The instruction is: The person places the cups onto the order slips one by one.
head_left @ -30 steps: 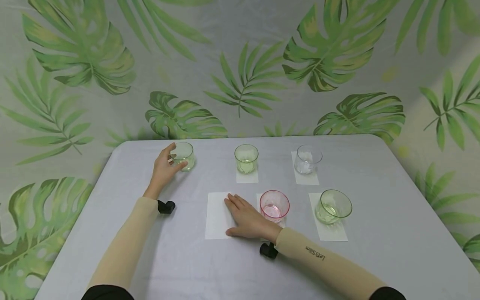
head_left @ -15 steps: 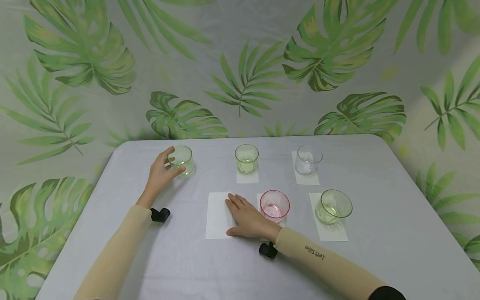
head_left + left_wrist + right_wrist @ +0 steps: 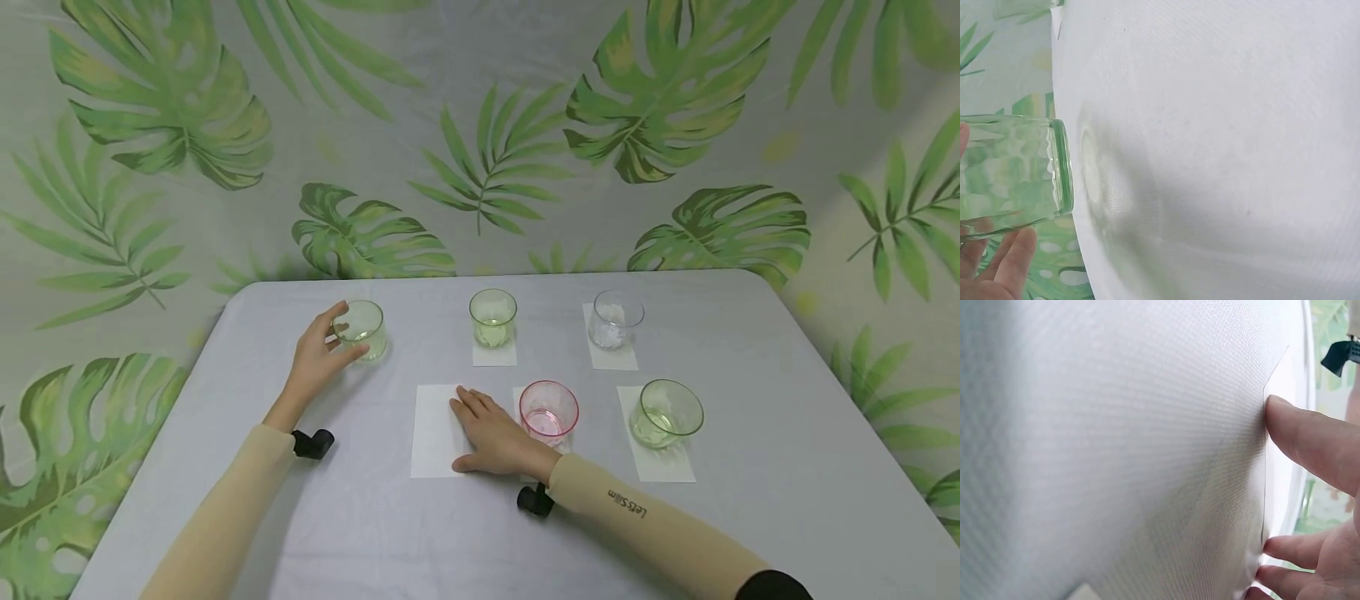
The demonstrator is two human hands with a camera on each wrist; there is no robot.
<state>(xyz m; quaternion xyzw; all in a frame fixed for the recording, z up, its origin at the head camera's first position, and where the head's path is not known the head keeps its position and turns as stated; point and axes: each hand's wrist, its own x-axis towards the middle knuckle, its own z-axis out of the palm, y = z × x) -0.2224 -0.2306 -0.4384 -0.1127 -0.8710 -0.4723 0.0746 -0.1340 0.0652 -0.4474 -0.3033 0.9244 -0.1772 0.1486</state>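
My left hand (image 3: 313, 358) grips a light green glass (image 3: 373, 327) near the back left of the table, thumb on the near side and fingers around the far side. In the left wrist view the glass (image 3: 1013, 169) is upright relative to the table, its base a little off the cloth. Flat on the right edge of a white paper (image 3: 435, 433) rests my right hand (image 3: 501, 437), fingers extended. The right wrist view shows its thumb (image 3: 1310, 437) touching the paper's edge. Just beyond the right wrist stands a pink glass (image 3: 550, 412) on another paper, partly hidden.
Another green glass (image 3: 492, 321) and a clear glass (image 3: 613, 323) stand on papers in the back row. At the front right, a green glass (image 3: 666, 414) sits on its own paper (image 3: 663, 469). White cloth (image 3: 360, 533) covers the table; a leaf-patterned curtain hangs behind.
My left hand has drawn the green glass slightly toward me and to the left. My right hand stays in place on the paper.
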